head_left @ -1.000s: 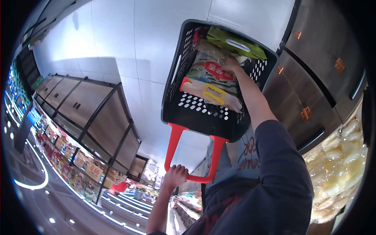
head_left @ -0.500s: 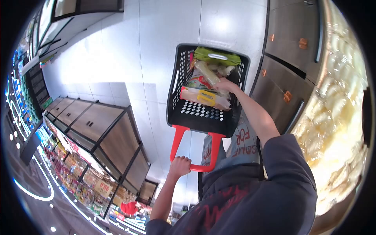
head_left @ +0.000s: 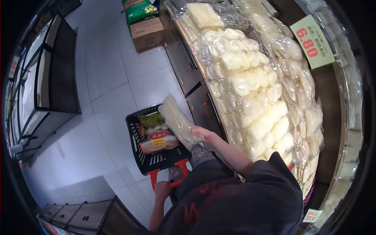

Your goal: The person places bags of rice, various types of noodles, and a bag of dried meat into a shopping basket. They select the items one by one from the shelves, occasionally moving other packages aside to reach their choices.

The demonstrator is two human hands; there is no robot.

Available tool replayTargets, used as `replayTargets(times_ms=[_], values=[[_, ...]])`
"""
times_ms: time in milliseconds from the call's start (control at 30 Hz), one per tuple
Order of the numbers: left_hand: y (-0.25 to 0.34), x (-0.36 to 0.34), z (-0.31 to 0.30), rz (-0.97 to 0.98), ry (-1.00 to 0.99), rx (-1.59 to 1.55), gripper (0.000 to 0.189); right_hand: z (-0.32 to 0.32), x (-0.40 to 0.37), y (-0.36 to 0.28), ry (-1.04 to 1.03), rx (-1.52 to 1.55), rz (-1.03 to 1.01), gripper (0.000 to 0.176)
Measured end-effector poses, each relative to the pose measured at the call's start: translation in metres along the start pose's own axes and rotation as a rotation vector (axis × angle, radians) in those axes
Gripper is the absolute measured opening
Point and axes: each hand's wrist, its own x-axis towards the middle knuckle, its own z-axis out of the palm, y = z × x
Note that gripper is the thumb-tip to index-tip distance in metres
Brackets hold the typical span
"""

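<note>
My right hand (head_left: 200, 134) is closed around one end of a long clear package of pale dried noodles (head_left: 174, 115), held up over the right side of the black shopping basket (head_left: 150, 166). My left hand (head_left: 162, 189) grips the basket's red handle (head_left: 181, 167). Inside the basket lie a leafy green package (head_left: 152, 120) and a pale pack with a red and yellow label (head_left: 159, 143). The noodle package hides part of the basket's right rim.
To my right, a display (head_left: 254, 102) holds plastic-wrapped pale bundles, with a 6.80 price sign (head_left: 312, 42) above. Wooden cabinet fronts (head_left: 203, 103) stand below it. Ahead are a cardboard box (head_left: 147, 35) and a green bag (head_left: 139, 11). A dark-framed shelf (head_left: 58, 74) is at left.
My right hand has lifted the noodle package up out of the basket toward the display. The view has turned right. My left hand still holds the handle.
</note>
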Motion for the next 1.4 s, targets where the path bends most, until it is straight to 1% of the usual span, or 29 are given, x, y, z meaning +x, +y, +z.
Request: replayTargets(times_ms=[33, 67, 100, 133, 200, 233, 300, 367, 400, 467, 533, 600, 633, 667, 733, 800, 833, 900, 1033, 1167, 1200, 1267, 1333, 1400], values=[[-0.001, 0.002, 0.001, -0.010, -0.054, 0.025, 0.021, 0.010, -0.026, 0.012, -0.002, 0.084, -0.037, 0.089], [-0.010, 0.010, 0.004, 0.013, -0.050, 0.042, 0.021, 0.004, -0.033, 0.030, -0.021, 0.082, -0.064, 0.089], [-0.015, 0.012, 0.015, 0.031, -0.024, 0.048, 0.025, 0.010, -0.051, 0.039, -0.180, 0.101, -0.095, 0.089], [-0.019, 0.015, 0.023, 0.047, 0.003, 0.052, 0.031, 0.014, -0.069, 0.049, -0.208, 0.134, -0.075, 0.088], [-0.024, 0.018, 0.026, 0.074, 0.004, 0.064, 0.030, 0.030, -0.104, 0.066, -0.105, 0.266, -0.067, 0.087], [-0.025, 0.019, 0.027, 0.084, -0.013, 0.058, 0.029, 0.021, -0.109, 0.086, -0.080, 0.250, -0.082, 0.088], [-0.028, 0.022, 0.028, 0.089, -0.003, 0.055, 0.028, 0.014, -0.118, 0.099, -0.066, 0.232, -0.113, 0.089], [-0.029, 0.022, 0.029, 0.087, -0.002, 0.050, 0.027, 0.030, -0.140, 0.102, -0.297, 0.451, -0.139, 0.089], [-0.029, 0.025, 0.030, 0.108, -0.010, 0.064, 0.028, 0.036, -0.148, 0.103, -0.310, 0.450, -0.152, 0.089], [-0.025, 0.023, 0.023, 0.123, 0.002, 0.090, 0.029, 0.042, -0.159, 0.105, -0.477, 0.494, -0.243, 0.084], [-0.020, 0.019, 0.017, 0.097, 0.000, -0.032, 0.033, 0.048, -0.166, 0.104, -0.504, 0.464, -0.276, 0.086], [-0.016, 0.014, 0.013, 0.084, 0.040, -0.054, 0.036, 0.063, -0.175, 0.097, -0.498, 0.581, -0.360, 0.089], [-0.016, 0.013, 0.015, 0.076, 0.066, -0.063, 0.036, 0.066, -0.179, 0.092, -0.471, 0.609, -0.357, 0.093], [-0.018, 0.013, 0.018, 0.067, 0.088, -0.073, 0.037, 0.072, -0.183, 0.084, -0.480, 0.617, -0.351, 0.093], [-0.022, 0.015, 0.021, 0.059, 0.087, -0.063, 0.040, 0.082, -0.189, 0.069, -0.493, 0.638, -0.495, 0.095], [-0.021, 0.014, 0.020, 0.079, 0.099, -0.043, 0.043, 0.080, -0.193, 0.056, -0.506, 0.628, -0.567, 0.097], [-0.020, 0.008, 0.016, 0.077, 0.090, -0.042, 0.043, 0.082, -0.196, 0.050, -0.502, 0.636, -0.565, 0.097], [-0.011, 0.000, 0.004, 0.079, 0.112, -0.090, 0.043, 0.087, -0.207, 0.034, -0.515, 0.559, -0.697, 0.099], [-0.011, 0.001, 0.003, 0.064, 0.166, -0.092, 0.044, 0.096, -0.230, 0.014, -0.481, 0.495, -0.775, 0.099], [-0.011, 0.005, -0.003, 0.075, 0.129, -0.062, 0.042, 0.078, -0.251, -0.012, -0.375, 0.456, -0.783, 0.101], [-0.011, 0.005, -0.002, 0.062, 0.112, -0.059, 0.041, 0.070, -0.257, -0.022, -0.336, 0.446, -0.772, 0.102], [-0.015, 0.012, 0.003, 0.036, 0.118, -0.080, 0.040, 0.059, -0.271, -0.051, -0.323, 0.430, -0.763, 0.101], [-0.019, 0.018, 0.006, 0.008, 0.124, -0.094, 0.039, 0.050, -0.282, -0.089, -0.162, 0.381, -0.812, 0.096], [-0.020, 0.023, 0.004, 0.028, 0.010, 0.002, 0.033, 0.035, -0.287, -0.139, -0.131, 0.208, -0.891, 0.088]])
